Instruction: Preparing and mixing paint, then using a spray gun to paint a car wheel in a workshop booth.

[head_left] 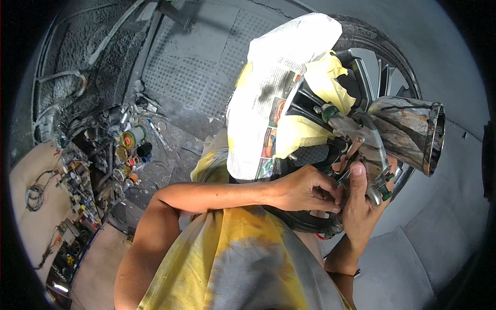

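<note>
My right hand (361, 206) is wrapped around a spray gun (374, 150), thumb up along its body. The gun is smeared grey, with green knobs, and a dirty, paint-streaked cup (400, 124) opens to the right. Beside it, my left hand (305, 191) has its fingers curled and pinched together close to my right palm; what lies between them is hidden. Both hands are over the near side of a car wheel (372, 67) with dark and silver spokes. Newspaper (263, 108) covers its left part, and yellow masking paper (330, 82) is tucked among the spokes.
On the left, several paint cans (133, 136), bottles and tools crowd the dirty floor and a low shelf. A textured metal plate (191, 57) lies at the back. Grey walls (444, 217) close in the right side. A coiled cable (35, 198) lies far left.
</note>
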Motion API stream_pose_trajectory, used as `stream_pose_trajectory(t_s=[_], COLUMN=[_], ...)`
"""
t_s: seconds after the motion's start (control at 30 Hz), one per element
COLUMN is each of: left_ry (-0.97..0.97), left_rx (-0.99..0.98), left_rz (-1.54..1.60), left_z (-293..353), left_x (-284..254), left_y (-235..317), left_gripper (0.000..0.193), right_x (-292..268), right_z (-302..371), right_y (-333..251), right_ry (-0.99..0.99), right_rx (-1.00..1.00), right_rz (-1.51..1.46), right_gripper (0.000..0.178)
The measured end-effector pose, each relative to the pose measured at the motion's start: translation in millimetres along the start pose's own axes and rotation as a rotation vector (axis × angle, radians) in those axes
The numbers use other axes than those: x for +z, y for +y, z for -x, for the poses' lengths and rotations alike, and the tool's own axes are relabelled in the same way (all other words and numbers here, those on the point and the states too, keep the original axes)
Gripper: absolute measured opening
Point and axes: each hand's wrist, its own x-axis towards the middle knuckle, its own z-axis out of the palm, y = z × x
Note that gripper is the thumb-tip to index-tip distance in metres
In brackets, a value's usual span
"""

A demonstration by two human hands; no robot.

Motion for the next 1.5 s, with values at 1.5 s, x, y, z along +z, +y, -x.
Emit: stream_pose_trajectory(t_s=[1.5], left_ry=[0.01], left_rx=[-0.062], left_rz=[0.0], left_z=[11], left_x=[11], left_y=[0], left_gripper=[0.015], right_x=[-1], right_z=[10], right_y=[2], right_ry=[-0.073], right_rx=[-0.028], right_rz=[0.067], right_gripper=[0.033])
